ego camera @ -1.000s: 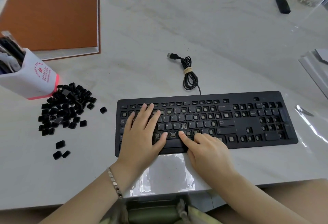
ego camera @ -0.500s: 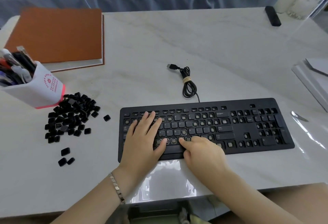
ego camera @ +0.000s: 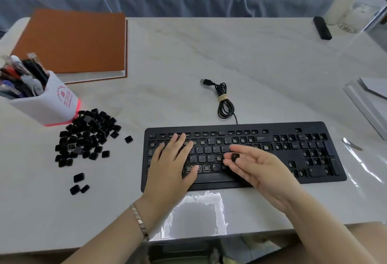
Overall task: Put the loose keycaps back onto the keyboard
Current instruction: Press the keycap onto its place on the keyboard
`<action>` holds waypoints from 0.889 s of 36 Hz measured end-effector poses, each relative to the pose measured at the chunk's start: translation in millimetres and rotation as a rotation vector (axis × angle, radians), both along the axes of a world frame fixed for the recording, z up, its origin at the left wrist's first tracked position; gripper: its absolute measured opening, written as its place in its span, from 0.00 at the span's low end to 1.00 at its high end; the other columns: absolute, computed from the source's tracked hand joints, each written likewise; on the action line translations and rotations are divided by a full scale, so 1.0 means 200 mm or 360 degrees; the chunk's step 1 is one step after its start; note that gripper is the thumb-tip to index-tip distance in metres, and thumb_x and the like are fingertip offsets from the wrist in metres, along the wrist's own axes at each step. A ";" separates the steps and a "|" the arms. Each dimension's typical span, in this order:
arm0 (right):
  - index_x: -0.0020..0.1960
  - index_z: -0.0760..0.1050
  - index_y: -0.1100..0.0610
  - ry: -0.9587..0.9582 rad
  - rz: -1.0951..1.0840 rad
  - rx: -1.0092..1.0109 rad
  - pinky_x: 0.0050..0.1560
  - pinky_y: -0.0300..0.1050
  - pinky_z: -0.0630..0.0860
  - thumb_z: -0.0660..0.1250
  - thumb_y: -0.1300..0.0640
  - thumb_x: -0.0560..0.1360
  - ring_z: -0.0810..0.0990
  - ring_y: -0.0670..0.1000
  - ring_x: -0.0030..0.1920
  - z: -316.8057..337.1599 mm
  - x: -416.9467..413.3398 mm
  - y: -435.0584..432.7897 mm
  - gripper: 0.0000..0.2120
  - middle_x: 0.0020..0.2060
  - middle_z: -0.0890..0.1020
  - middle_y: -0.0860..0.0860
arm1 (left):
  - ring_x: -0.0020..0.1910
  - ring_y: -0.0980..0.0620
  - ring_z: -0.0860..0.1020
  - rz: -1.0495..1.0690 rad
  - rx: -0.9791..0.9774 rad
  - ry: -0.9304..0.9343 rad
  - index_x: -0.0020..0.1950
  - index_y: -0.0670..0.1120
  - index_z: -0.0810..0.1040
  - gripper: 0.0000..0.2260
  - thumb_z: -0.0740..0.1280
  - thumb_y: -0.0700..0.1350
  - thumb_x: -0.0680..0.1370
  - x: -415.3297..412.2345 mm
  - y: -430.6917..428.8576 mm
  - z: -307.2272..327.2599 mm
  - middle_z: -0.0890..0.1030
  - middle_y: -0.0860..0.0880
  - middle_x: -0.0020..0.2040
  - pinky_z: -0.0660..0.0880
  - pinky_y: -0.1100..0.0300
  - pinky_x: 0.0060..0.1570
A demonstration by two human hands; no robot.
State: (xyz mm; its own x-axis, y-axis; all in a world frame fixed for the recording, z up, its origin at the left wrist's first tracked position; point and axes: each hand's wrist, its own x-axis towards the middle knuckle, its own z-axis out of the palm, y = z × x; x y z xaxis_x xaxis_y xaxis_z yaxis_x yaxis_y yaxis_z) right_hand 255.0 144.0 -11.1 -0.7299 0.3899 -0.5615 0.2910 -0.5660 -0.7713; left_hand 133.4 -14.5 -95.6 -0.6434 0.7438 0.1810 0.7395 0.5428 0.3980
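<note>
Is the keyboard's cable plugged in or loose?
Unplugged: the plug lies bare on the table, and the cable is coiled and tied.

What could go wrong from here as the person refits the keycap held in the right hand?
1. The keycap is pinched in the upturned right hand above the keyboard; it might slip and fall.
2. Many bare sockets look alike, so it may get pressed onto the wrong one.
3. The left hand lies flat over the keyboard's left part and may hide the right socket.
</note>
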 end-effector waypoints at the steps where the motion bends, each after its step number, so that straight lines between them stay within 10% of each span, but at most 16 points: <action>1: 0.52 0.77 0.61 0.0046 -0.0053 -0.0037 0.45 0.36 0.80 0.57 0.73 0.76 0.84 0.51 0.44 0.01 0.00 0.00 0.13 0.45 0.84 0.58 | 0.71 0.51 0.63 -0.0001 0.0001 0.0001 0.66 0.46 0.74 0.24 0.58 0.56 0.74 0.00 0.00 0.00 0.72 0.46 0.69 0.58 0.50 0.67; 24: 0.48 0.78 0.57 -0.0215 0.0105 0.0825 0.47 0.42 0.80 0.69 0.71 0.70 0.83 0.50 0.38 -0.03 0.02 -0.01 0.12 0.38 0.85 0.52 | 0.72 0.56 0.60 -0.0029 0.0081 -0.0193 0.67 0.45 0.73 0.25 0.58 0.56 0.74 -0.02 -0.03 0.03 0.71 0.50 0.70 0.51 0.57 0.71; 32: 0.43 0.77 0.51 -0.0323 0.0199 0.1173 0.43 0.30 0.75 0.73 0.65 0.68 0.76 0.40 0.32 -0.12 0.01 -0.02 0.11 0.35 0.83 0.48 | 0.74 0.61 0.53 0.0213 0.0216 -0.0279 0.72 0.46 0.66 0.31 0.59 0.60 0.72 -0.03 -0.19 0.02 0.61 0.55 0.72 0.45 0.60 0.74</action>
